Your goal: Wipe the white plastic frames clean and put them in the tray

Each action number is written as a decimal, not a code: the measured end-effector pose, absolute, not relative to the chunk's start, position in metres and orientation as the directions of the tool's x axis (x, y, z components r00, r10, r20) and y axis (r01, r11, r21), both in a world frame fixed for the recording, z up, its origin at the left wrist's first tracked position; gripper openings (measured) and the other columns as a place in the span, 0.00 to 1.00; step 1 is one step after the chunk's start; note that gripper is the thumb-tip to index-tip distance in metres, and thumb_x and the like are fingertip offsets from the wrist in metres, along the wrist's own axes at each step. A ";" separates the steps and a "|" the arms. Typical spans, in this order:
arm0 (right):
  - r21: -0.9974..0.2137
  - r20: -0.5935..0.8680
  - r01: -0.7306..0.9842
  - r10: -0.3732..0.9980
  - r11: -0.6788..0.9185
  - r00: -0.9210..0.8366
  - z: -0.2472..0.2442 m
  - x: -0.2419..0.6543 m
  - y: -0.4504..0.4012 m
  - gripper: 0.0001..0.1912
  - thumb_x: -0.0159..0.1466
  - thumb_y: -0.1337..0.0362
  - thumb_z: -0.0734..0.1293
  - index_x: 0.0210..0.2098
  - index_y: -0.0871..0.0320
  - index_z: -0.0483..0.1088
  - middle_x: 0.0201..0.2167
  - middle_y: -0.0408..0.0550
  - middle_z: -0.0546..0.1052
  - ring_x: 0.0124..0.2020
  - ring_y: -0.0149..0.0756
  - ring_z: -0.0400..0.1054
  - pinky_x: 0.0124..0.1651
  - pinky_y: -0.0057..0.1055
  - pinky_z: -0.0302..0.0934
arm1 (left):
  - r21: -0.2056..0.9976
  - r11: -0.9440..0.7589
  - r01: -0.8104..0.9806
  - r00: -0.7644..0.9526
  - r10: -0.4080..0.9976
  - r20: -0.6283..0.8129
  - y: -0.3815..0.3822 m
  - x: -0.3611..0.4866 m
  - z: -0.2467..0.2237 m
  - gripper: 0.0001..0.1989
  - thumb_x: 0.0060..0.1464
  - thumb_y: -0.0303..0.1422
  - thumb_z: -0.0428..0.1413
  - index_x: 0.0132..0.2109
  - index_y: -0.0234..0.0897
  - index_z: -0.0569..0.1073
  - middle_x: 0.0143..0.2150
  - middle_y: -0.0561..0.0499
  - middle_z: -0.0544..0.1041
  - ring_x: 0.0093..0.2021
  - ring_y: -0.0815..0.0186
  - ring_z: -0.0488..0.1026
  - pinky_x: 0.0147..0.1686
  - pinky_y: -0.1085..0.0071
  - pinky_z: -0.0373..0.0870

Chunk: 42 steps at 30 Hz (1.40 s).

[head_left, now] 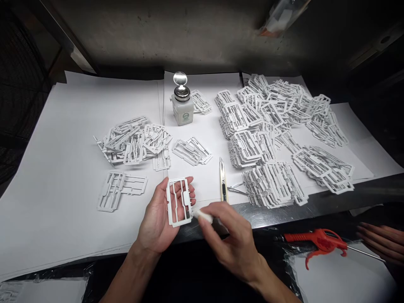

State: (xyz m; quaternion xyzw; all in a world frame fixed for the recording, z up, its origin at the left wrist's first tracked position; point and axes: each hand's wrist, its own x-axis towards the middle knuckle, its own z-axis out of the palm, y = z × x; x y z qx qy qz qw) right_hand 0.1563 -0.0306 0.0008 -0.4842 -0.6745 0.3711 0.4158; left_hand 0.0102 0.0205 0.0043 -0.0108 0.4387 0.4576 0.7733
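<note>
A white plastic frame part [171,203] with slim inner bars rests upright on the palm and fingers of my left hand [160,223], near the table's front edge. Between thumb and fingers, my right hand [232,235] pinches a small white wad [203,216], which meets the frame's lower right corner. Behind my hands, a cutter knife [223,181] lies beside metal tweezers [237,190]. A square white bottle [183,111] with a raised metal lid stands farther back.
Loose frames heap at the left [134,143]; two overlap nearer [110,191]. Many stacked frames [268,181] cover the right side. A red air gun [325,240] lies at the lower right, near another person's hand [383,240]. Metal panel [202,38] stands behind.
</note>
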 end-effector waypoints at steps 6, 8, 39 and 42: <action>-0.892 0.189 0.375 0.963 0.251 -0.193 -0.004 0.157 -0.028 0.07 0.63 0.74 0.62 0.40 0.59 0.67 0.33 0.48 0.70 0.33 0.35 0.65 0.37 0.30 0.61 | 0.400 0.564 -0.723 0.157 0.697 -0.699 0.021 0.010 0.004 0.19 0.58 0.36 0.47 0.46 0.24 0.74 0.36 0.43 0.74 0.36 0.65 0.71 0.40 0.70 0.71; -0.898 0.169 0.387 0.976 0.211 -0.140 -0.004 0.162 -0.024 0.06 0.63 0.73 0.63 0.39 0.59 0.67 0.32 0.47 0.70 0.32 0.33 0.65 0.36 0.29 0.60 | 0.393 0.572 -0.720 0.179 0.701 -0.690 0.020 0.010 0.004 0.19 0.58 0.35 0.47 0.46 0.23 0.74 0.36 0.42 0.74 0.36 0.65 0.71 0.39 0.70 0.71; -0.877 0.230 0.394 0.960 0.275 -0.157 0.013 0.137 0.010 0.07 0.64 0.70 0.62 0.41 0.61 0.69 0.36 0.50 0.71 0.32 0.33 0.66 0.37 0.29 0.63 | 0.399 0.591 -0.701 0.186 0.692 -0.698 0.015 0.015 0.007 0.13 0.57 0.34 0.50 0.45 0.32 0.73 0.42 0.45 0.76 0.41 0.61 0.73 0.41 0.67 0.72; -0.848 0.224 0.456 0.962 0.271 -0.154 0.011 0.136 0.023 0.07 0.64 0.69 0.62 0.40 0.60 0.70 0.35 0.50 0.71 0.29 0.33 0.65 0.34 0.28 0.63 | 0.400 0.582 -0.708 0.179 0.696 -0.696 0.014 0.017 0.010 0.10 0.57 0.33 0.50 0.39 0.33 0.74 0.40 0.46 0.77 0.40 0.62 0.74 0.41 0.69 0.72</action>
